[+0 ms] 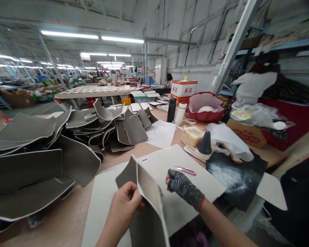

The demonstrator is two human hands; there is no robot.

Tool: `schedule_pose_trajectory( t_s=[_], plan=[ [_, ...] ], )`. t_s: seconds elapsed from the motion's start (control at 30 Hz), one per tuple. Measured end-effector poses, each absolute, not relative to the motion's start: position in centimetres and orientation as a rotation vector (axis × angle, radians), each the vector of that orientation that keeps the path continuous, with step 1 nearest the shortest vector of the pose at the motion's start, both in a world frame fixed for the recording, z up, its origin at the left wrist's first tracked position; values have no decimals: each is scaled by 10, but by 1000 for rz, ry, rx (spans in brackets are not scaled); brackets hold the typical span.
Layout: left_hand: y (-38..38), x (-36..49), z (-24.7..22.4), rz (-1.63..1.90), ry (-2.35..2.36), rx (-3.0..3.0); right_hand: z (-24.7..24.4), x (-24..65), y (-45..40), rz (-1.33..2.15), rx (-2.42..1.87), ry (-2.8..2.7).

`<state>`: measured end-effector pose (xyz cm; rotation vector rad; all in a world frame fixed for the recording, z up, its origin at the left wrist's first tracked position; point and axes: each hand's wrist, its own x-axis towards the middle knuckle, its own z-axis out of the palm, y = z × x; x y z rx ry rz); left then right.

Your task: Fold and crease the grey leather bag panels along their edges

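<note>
Head view takes in a long workshop hall (154, 20) under strip lights, with rows of benches running far off and a co-worker (254, 85) in a white top standing at the far right. On the near workbench (67, 219), a heap of grey bag panels (28, 164) with white-edged borders fills the left side. To the right lie a black leather sheet (234, 178) and a black cone (205, 143). Directly before the person, a grey bag panel (147, 228) with a pale lining stands folded upward above a pale card sheet (180, 181). The left hand (125, 206) is bare, its fingers curled closed on the panel's upper edge. The right hand (184, 185), in a dark knit fingerless glove, reaches in partly open beside the panel's far side; whether it has a grip there cannot be told. Pink-handled snips (185, 169) lie just beyond it on the card. A careless sweep of the right wrist could knock them, and their blades could nick the panel if it flopped forward onto them.
</note>
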<state>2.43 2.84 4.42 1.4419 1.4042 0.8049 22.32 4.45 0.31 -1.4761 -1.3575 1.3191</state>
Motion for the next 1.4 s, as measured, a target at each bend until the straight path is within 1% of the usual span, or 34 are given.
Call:
schedule_pose_trajectory(
  t_s=[0.1, 0.27, 0.37, 0.5, 0.53, 0.63, 0.7, 0.83, 0.97, 1.13, 1.27, 1.33, 1.4],
  plan=[
    [29, 28, 41, 858, 1472, 1578, 13, 217, 37, 1351, -1411, -1355],
    [30, 40, 27, 875, 1432, 1624, 33, 197, 16, 1108, -1440, -1516],
    [28, 46, 26, 877, 1424, 1641, 36, 194, 13, 1073, -1422, -1694],
    [27, 43, 28, 959, 1413, 1648, 29, 207, 16, 988, -1615, -1809],
    [27, 42, 29, 986, 1414, 1633, 27, 211, 17, 1020, -1658, -1823],
    [28, 33, 32, 1020, 1396, 1563, 22, 224, 20, 1326, -1635, -1771],
    [28, 28, 35, 1020, 1378, 1518, 16, 233, 25, 1364, -1628, -1724],
    [26, 24, 40, 1066, 1349, 1406, -1, 246, 43, 1110, -1671, -1778],
    [24, 34, 35, 1111, 1338, 1431, -6, 233, 50, 917, -1652, -1776],
    [29, 45, 24, 1180, 1418, 1514, 6, 196, 37, 571, -1387, -1858],
    [35, 42, 21, 1229, 1437, 1444, 17, 185, 27, 498, -1287, -1984],
    [37, 43, 21, 1240, 1453, 1435, 20, 183, 24, 502, -1320, -1962],
    [37, 46, 22, 1243, 1480, 1455, 20, 181, 22, 584, -1414, -1895]
  ],
)
